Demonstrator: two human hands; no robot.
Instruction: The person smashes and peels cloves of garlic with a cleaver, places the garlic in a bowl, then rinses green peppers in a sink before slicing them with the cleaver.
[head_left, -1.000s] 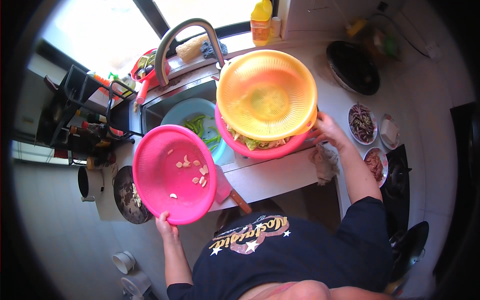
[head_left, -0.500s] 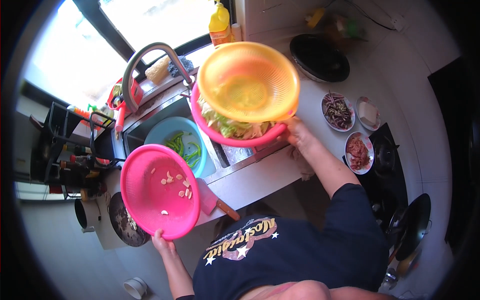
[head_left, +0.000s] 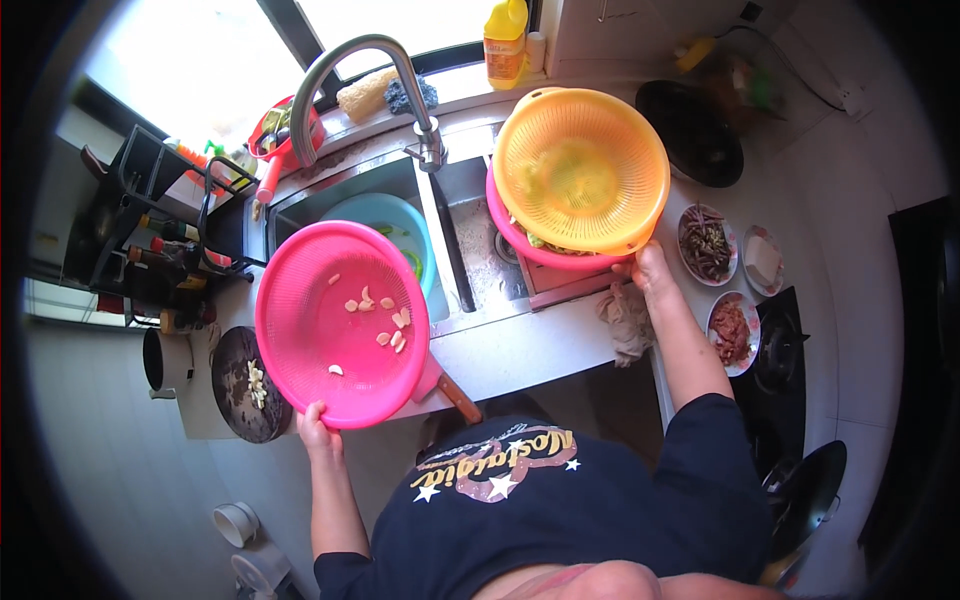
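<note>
My left hand [head_left: 318, 430] grips the near rim of a pink colander [head_left: 285, 340], which is tilted so that its inside shows several garlic cloves [head_left: 398, 322]. At the right end of the sink, my right hand [head_left: 650, 268] has its fingers at the rim of a yellow colander [head_left: 590, 190]. This colander lies over a second pink colander [head_left: 575, 263] with leafy greens [head_left: 545, 245], mostly covered. Whether my right fingers also grip the lower rim, I cannot tell. Partly behind the left colander, a blue basin [head_left: 428, 235] with green peppers [head_left: 414, 262] sits in the sink.
A faucet [head_left: 428, 140] arches over the sink. A cleaver [head_left: 460, 400] lies at the counter's front edge, near a round board [head_left: 240, 400] with chopped garlic. Plates of meat [head_left: 730, 332], dark strips [head_left: 706, 245] and a white block [head_left: 763, 260] stand right. A rag [head_left: 628, 325] hangs in front.
The yellow colander and the pink one under it have moved right, uncovering more of the right sink bowl. Fewer greens show. The left colander now covers more of the blue basin.
</note>
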